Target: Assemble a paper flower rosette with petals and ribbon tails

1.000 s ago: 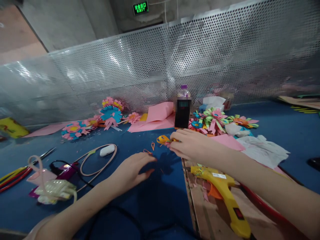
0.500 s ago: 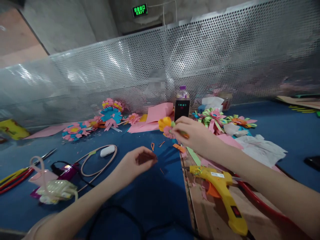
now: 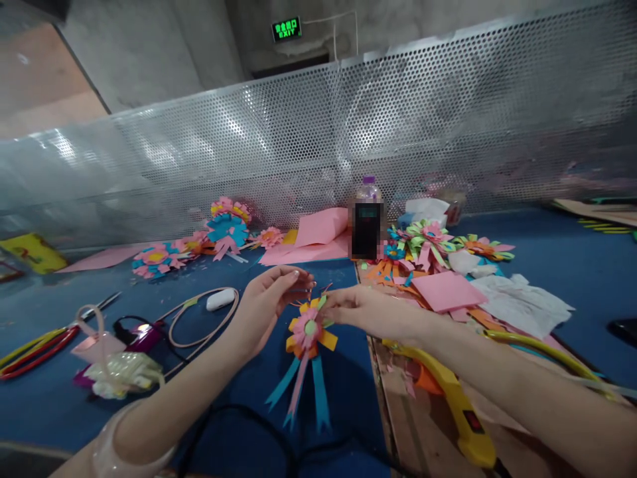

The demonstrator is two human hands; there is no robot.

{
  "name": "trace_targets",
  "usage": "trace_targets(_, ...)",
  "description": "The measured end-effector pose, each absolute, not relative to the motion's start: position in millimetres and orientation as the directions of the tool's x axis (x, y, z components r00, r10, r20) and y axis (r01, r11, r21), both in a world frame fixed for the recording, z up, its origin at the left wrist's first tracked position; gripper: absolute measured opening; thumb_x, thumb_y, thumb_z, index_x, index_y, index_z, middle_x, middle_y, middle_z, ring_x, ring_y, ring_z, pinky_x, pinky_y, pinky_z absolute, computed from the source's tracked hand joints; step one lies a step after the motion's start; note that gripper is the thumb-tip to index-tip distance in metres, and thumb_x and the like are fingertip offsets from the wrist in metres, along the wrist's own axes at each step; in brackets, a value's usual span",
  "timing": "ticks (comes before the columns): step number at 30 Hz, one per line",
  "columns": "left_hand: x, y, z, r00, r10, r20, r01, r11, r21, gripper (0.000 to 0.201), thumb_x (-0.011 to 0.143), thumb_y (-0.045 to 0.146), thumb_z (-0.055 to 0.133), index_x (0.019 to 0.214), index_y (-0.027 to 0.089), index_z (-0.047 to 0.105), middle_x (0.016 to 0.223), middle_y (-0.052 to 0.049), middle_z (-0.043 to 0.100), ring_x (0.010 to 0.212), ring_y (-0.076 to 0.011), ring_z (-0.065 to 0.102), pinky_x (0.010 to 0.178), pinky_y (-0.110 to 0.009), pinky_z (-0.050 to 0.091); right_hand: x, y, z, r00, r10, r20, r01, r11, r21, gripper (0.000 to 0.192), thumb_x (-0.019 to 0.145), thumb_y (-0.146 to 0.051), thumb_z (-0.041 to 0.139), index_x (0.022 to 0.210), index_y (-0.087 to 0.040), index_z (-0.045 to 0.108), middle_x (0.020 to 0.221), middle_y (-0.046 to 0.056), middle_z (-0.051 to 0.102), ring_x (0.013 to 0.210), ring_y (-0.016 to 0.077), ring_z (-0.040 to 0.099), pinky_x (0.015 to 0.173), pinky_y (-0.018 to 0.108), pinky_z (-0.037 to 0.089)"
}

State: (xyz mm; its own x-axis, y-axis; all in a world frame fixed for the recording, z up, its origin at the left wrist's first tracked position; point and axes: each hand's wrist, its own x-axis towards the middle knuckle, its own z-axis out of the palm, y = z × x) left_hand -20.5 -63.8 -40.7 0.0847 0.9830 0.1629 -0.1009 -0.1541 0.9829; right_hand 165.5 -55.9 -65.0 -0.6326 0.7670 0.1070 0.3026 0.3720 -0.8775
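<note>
My right hand (image 3: 351, 305) pinches the edge of a paper flower rosette (image 3: 309, 328). The rosette has yellow-orange outer petals, a pink inner layer and a pale green centre, and blue and pink paper tails hang from it towards me. Just up and left of the flower, my left hand (image 3: 271, 302) is loosely curled with its fingers apart, and I see nothing held in it. Under my right forearm a yellow glue gun (image 3: 460, 405) lies on the wooden strip, its front part hidden by the arm.
Finished paper flowers (image 3: 156, 259) stand along the perforated metal screen (image 3: 279, 146). Pink paper squares (image 3: 448, 290) and crumpled tissue (image 3: 522, 305) lie to the right. A dark phone-like block (image 3: 365, 232) stands before a bottle. Scissors (image 3: 64, 338), a cable and a white case (image 3: 220, 299) lie left.
My right hand has brought the flower down and closer, turning its face and tails towards me. My left hand has risen beside it. The glue gun is now more covered by my right arm.
</note>
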Motion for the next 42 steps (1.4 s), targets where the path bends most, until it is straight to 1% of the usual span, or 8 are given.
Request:
trace_targets(3, -15, -62, -41, 0.09, 0.974, 0.208, -0.083, -0.2, 0.976, 0.011, 0.079, 0.026, 0.063, 0.08, 0.017, 0.068, 0.084, -0.002, 0.07, 0.081, -0.0148, 0.065, 0.075, -0.025, 0.052, 164, -62, -57, -0.621, 0.775, 0.117, 0.335, 0.398, -0.854, 0.016, 0.081, -0.023, 0.058, 0.089, -0.021, 0.072, 0.116, 0.004, 0.065, 0.134, 0.022, 0.033, 0.11, 0.035, 0.025)
trace_targets(5, -12, -61, -42, 0.098, 0.968, 0.23, -0.058, -0.225, 0.973, 0.012, 0.079, 0.028, 0.063, 0.08, 0.017, 0.068, 0.085, -0.002, 0.071, 0.082, -0.016, 0.065, 0.076, -0.026, 0.052, 167, -63, -48, -0.545, 0.826, 0.144, 0.367, 0.389, -0.845, 0.017, 0.081, -0.02, 0.058, 0.091, -0.019, 0.072, 0.132, 0.008, 0.054, 0.14, 0.024, 0.017, 0.113, 0.04, 0.014)
trace_targets(8, -6, -62, -43, 0.122, 0.961, 0.247, 0.001, -0.248, 0.969, 0.014, 0.08, 0.03, 0.063, 0.081, 0.017, 0.068, 0.085, -0.003, 0.072, 0.082, -0.0179, 0.065, 0.074, -0.028, 0.052, 176, -60, -37, -0.443, 0.882, 0.16, 0.354, 0.336, -0.873, 0.02, 0.085, -0.028, 0.055, 0.093, -0.019, 0.071, 0.138, 0.009, 0.047, 0.134, 0.0245, 0.032, 0.109, 0.042, 0.025)
trace_targets(11, 0, -64, -44, 0.137, 0.951, 0.276, 0.082, -0.289, 0.954, 0.016, 0.081, 0.031, 0.063, 0.083, 0.016, 0.068, 0.085, -0.004, 0.073, 0.081, -0.0173, 0.065, 0.072, -0.026, 0.051, 185, -54, -34, -0.405, 0.908, 0.104, 0.294, 0.237, -0.926, 0.025, 0.085, -0.04, 0.056, 0.094, -0.022, 0.07, 0.121, 0.006, 0.062, 0.117, 0.0225, 0.052, 0.099, 0.039, 0.039)
trace_targets(14, 5, -66, -47, 0.166, 0.932, 0.322, 0.15, -0.347, 0.926, 0.018, 0.076, 0.031, 0.069, 0.088, 0.018, 0.069, 0.088, -0.003, 0.073, 0.083, -0.0176, 0.065, 0.075, -0.026, 0.05, 189, -50, -38, -0.416, 0.909, 0.025, 0.25, 0.141, -0.958, 0.031, 0.083, -0.047, 0.058, 0.094, -0.021, 0.07, 0.103, 0.006, 0.069, 0.101, 0.0202, 0.061, 0.089, 0.035, 0.046)
trace_targets(26, 1, -66, -51, 0.152, 0.921, 0.359, 0.343, -0.39, 0.855, 0.006, 0.072, 0.023, 0.071, 0.068, 0.019, 0.072, 0.068, 0.001, 0.069, 0.069, -0.0152, 0.06, 0.067, -0.023, 0.045, 178, -52, -54, -0.349, 0.937, -0.006, 0.263, 0.091, -0.961, 0.034, 0.075, -0.051, 0.064, 0.086, -0.019, 0.07, 0.088, 0.005, 0.068, 0.084, 0.0173, 0.058, 0.072, 0.029, 0.043)
trace_targets(37, -6, -57, -51, 0.202, 0.965, 0.167, 0.196, -0.207, 0.958, 0.02, 0.078, 0.034, 0.065, 0.077, 0.015, 0.072, 0.075, -0.004, 0.073, 0.068, -0.0158, 0.065, 0.063, -0.024, 0.049, 188, -43, -52, -0.368, 0.924, 0.107, 0.342, 0.241, -0.908, 0.026, 0.078, -0.042, 0.062, 0.084, -0.018, 0.07, 0.084, 0.003, 0.069, 0.078, 0.0156, 0.059, 0.069, 0.027, 0.043)
trace_targets(42, -5, -60, -54, 0.204, 0.974, 0.1, 0.158, -0.134, 0.978, 0.017, 0.073, 0.032, 0.071, 0.078, 0.016, 0.074, 0.071, -0.003, 0.072, 0.067, -0.0152, 0.063, 0.063, -0.023, 0.048, 187, -46, -52, -0.388, 0.911, 0.137, 0.362, 0.287, -0.887, 0.028, 0.08, -0.045, 0.059, 0.084, -0.019, 0.069, 0.078, 0.001, 0.067, 0.069, 0.0129, 0.057, 0.059, 0.024, 0.041)
